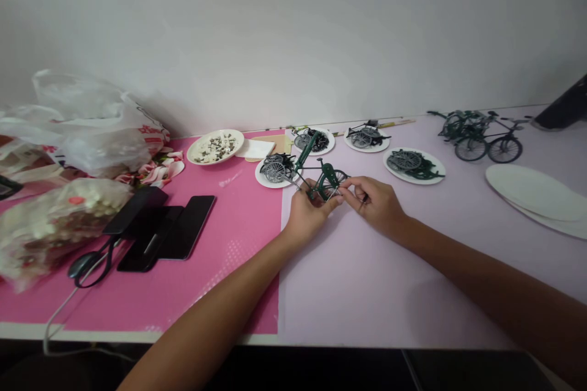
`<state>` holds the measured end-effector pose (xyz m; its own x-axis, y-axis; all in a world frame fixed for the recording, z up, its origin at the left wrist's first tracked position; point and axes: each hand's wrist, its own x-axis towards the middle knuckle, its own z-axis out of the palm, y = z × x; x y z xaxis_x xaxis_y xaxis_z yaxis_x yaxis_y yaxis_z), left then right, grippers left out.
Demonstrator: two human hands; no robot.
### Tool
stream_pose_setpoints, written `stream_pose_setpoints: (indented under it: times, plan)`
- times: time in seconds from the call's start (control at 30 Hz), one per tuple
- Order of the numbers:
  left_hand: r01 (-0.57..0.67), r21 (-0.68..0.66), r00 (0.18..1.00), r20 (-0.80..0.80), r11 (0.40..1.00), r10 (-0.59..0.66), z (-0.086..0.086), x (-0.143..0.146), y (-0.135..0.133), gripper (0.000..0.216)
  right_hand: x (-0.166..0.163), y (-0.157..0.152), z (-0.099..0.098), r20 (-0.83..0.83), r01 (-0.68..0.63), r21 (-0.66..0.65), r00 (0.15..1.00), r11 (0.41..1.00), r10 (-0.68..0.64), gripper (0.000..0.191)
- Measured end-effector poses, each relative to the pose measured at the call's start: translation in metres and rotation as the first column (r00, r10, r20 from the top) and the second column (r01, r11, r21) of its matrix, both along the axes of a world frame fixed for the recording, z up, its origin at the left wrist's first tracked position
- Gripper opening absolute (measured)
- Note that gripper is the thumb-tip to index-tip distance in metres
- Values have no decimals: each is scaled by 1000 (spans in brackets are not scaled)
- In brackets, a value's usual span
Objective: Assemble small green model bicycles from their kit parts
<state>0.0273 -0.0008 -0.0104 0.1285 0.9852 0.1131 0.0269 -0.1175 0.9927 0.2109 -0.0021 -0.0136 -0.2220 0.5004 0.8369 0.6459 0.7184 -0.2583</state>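
A small green model bicycle (326, 176) is tilted above the table near the middle, its dark frame tube and fork (306, 149) pointing up and away. My left hand (309, 211) is closed around its lower part, thumb by the spoked wheel (338, 182). At that wheel's right side, the thumb and forefinger of my right hand (376, 203) pinch together, touching or almost touching the bicycle; what they grip is too small to tell. A small dark piece (365, 198) shows among the curled right fingers.
White plates of wheels (274, 170) and green frame parts (415, 165) stand behind my hands. Assembled model bicycles (488, 137) are at back right, near stacked white plates (539, 192). Left are phones (187, 229), plastic bags (87, 128) and a bowl of small pieces (215, 148).
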Motion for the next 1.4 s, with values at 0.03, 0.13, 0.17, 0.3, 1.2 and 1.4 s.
stream_pose_setpoints:
  times: [0.03, 0.13, 0.17, 0.3, 1.2, 1.4]
  plan:
    - [3, -3, 1000, 5, 1000, -3, 0, 0, 0, 52, 0, 0, 0, -7, 1, -6, 1000, 1000, -2, 5]
    - [17, -17, 999, 35, 1000, -17, 1, 1, -1, 53, 0, -1, 0, -35, 13, -32, 999, 999, -14, 6]
    - [25, -26, 998, 51, 999, -24, 1, 1, -1, 54, 0, -2, 0, -41, 14, -44, 999, 999, -16, 6]
    - [77, -71, 990, 126, 994, -68, 1, 1, 1, 71, 1, -1, -2, -47, 11, -124, 999, 992, -17, 10]
    - [169, -97, 977, 146, 981, -154, 5, 1, -1, 43, 3, 0, -4, -171, -56, -306, 985, 950, 3, 19]
    - [130, -105, 978, 175, 986, -111, 4, 1, 4, 46, 4, 3, -6, -217, -40, -326, 976, 944, -34, 21]
